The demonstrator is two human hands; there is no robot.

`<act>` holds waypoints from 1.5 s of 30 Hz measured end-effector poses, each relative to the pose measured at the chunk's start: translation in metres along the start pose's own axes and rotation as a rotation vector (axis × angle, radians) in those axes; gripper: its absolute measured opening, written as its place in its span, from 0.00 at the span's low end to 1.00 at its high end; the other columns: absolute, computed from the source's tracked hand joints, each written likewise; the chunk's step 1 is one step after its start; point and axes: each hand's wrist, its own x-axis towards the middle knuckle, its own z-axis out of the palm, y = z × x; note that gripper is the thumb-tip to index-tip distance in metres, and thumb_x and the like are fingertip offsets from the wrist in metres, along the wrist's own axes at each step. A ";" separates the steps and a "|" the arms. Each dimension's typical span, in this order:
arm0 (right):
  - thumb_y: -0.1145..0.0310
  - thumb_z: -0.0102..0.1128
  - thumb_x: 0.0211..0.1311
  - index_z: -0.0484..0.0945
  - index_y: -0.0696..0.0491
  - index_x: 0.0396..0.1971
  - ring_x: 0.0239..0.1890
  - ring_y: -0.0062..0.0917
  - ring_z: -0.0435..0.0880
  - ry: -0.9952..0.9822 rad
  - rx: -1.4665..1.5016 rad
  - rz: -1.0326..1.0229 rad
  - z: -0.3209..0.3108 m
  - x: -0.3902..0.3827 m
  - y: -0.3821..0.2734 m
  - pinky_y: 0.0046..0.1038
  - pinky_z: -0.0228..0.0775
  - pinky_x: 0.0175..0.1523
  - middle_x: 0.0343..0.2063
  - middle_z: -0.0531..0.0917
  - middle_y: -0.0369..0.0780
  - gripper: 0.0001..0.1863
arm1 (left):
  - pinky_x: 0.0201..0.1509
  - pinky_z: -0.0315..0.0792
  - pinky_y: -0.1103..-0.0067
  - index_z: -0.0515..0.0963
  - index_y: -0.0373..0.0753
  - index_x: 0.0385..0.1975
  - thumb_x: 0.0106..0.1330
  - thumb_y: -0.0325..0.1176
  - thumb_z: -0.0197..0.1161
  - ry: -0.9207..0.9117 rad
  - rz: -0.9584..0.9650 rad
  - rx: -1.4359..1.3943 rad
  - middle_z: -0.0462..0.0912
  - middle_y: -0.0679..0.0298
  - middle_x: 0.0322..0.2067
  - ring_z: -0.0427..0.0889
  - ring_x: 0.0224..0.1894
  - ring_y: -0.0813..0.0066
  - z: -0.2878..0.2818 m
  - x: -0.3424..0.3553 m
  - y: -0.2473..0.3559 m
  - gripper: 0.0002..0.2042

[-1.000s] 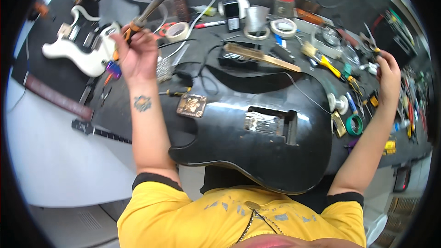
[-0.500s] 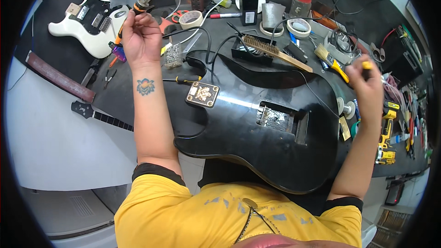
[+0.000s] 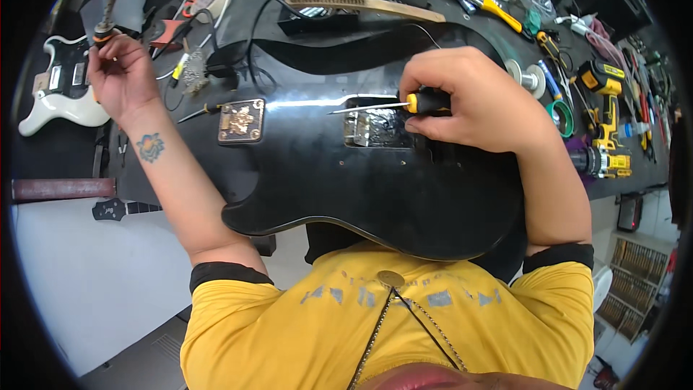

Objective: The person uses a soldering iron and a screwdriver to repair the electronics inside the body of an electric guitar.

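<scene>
Swung inward since half a second ago, the right hand (image 3: 480, 101) has left the tools at the far side and come over the guitar body (image 3: 339, 195). From where I sit, the head view shows its thumb and fingers clamped on a screwdriver (image 3: 372, 107), yellow and black at the handle, the shaft pointing left across the cavity (image 3: 372, 130). I make out the tip above the black face just past the cavity's left edge; whether it touches, I cannot tell.

My other side has kept its grip: the left hand (image 3: 126, 79) is raised, fingers closed around a tool (image 3: 105, 30) with an orange and black collar and a long rod rising from it. My two hands are well apart.

I see the guitar body back-up, close to the wearer's front, partly over the worktop (image 3: 137, 177), with a decorated plate (image 3: 242, 121) near its left end. Beyond it, a wire brush (image 3: 361, 1) rests across a black box (image 3: 325, 23). To the right are a paintbrush (image 3: 487, 3), a spool (image 3: 532, 81), green tape (image 3: 569, 123) and a yellow drill (image 3: 610, 112); far left, a white guitar (image 3: 72, 110).
</scene>
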 end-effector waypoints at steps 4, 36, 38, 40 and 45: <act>0.72 0.74 0.49 0.80 0.59 0.38 0.39 0.47 0.84 -0.032 0.049 0.069 -0.004 -0.007 -0.001 0.38 0.76 0.45 0.32 0.84 0.48 0.16 | 0.38 0.74 0.81 0.71 0.25 0.41 0.68 0.19 0.60 -0.010 -0.033 -0.003 0.75 0.51 0.40 0.75 0.32 0.75 0.000 0.001 -0.014 0.07; 0.71 0.73 0.48 0.85 0.51 0.36 0.40 0.39 0.86 0.015 -0.272 0.005 0.020 -0.005 -0.013 0.39 0.80 0.43 0.34 0.85 0.39 0.13 | 0.36 0.74 0.83 0.69 0.25 0.42 0.63 0.17 0.62 0.016 -0.080 -0.052 0.74 0.52 0.39 0.75 0.30 0.75 0.003 -0.002 -0.012 0.11; 0.71 0.73 0.48 0.85 0.52 0.35 0.39 0.38 0.86 0.020 -0.267 0.003 0.018 -0.005 -0.013 0.39 0.80 0.43 0.34 0.84 0.39 0.12 | 0.36 0.74 0.83 0.69 0.24 0.42 0.63 0.17 0.62 0.023 -0.078 -0.057 0.74 0.52 0.39 0.75 0.30 0.75 0.004 -0.003 -0.012 0.11; 0.71 0.73 0.47 0.85 0.52 0.35 0.39 0.38 0.86 0.026 -0.263 0.001 0.018 -0.006 -0.012 0.39 0.80 0.43 0.34 0.84 0.39 0.12 | 0.35 0.74 0.83 0.69 0.24 0.42 0.63 0.17 0.62 0.030 -0.086 -0.057 0.73 0.52 0.38 0.75 0.29 0.75 0.006 -0.003 -0.012 0.11; 0.73 0.68 0.47 0.81 0.55 0.33 0.35 0.39 0.85 0.147 0.097 -0.074 0.011 -0.002 -0.003 0.34 0.78 0.40 0.31 0.84 0.42 0.11 | 0.35 0.74 0.83 0.69 0.24 0.42 0.63 0.17 0.62 0.041 -0.087 -0.056 0.73 0.52 0.38 0.75 0.29 0.75 0.004 -0.003 -0.009 0.11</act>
